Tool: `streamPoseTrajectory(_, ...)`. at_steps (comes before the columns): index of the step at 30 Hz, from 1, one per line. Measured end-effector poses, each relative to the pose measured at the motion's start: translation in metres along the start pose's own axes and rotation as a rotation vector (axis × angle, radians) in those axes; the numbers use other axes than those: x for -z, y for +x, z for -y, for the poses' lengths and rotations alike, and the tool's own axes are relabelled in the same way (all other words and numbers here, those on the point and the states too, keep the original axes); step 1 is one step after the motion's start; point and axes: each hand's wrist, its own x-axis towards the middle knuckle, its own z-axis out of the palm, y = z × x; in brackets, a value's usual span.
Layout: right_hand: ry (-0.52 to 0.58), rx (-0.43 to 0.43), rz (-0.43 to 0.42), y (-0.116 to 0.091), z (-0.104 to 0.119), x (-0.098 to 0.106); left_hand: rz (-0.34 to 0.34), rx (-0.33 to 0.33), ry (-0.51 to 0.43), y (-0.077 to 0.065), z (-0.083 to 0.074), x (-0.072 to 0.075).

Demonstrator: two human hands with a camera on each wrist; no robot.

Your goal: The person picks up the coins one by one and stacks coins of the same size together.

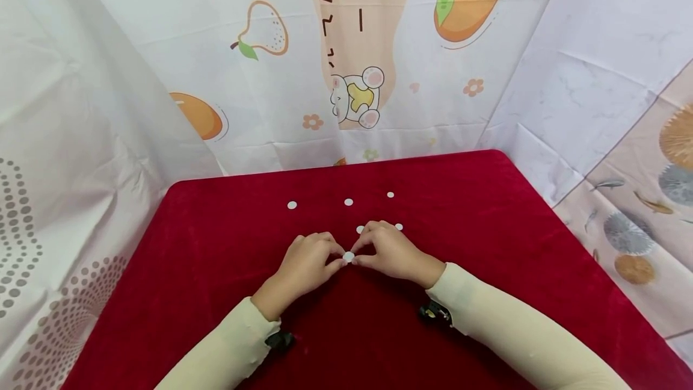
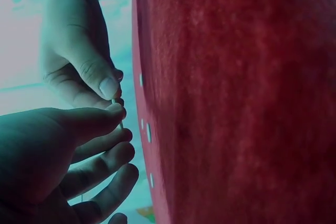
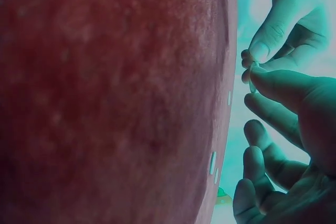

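Between my two hands is a small flat white disc (image 1: 348,256), above the red cloth in the middle of the head view. My left hand (image 1: 310,260) pinches its left side between thumb and fingertips. From the other side my right hand (image 1: 392,251) pinches the same disc. Seen edge-on in the right wrist view, the disc (image 3: 253,85) is thin and partly covered by fingertips. The other fingers of the left hand (image 2: 68,156) are spread and loosely bent in its wrist view.
Beyond the hands, more white discs lie on the red cloth (image 1: 227,227): a left one (image 1: 292,204), a middle one (image 1: 349,201) and a right one (image 1: 390,195). Two others (image 1: 399,227) lie close by the right hand, partly hidden. Printed curtains (image 1: 260,101) stand behind the table.
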Motion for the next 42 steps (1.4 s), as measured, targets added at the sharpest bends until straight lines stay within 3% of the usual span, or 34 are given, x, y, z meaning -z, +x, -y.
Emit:
streamPoseTrajectory(20, -0.019, 0.007, 0.084, -0.005, -0.004, -0.005, 0.080, -0.028, 0.071, 0.001, -0.007, -0.011)
streamPoseTrajectory(42, -0.085, 0.046, 0.100, -0.004, 0.001, -0.003, 0.100, -0.066, 0.193, 0.005, -0.014, -0.007)
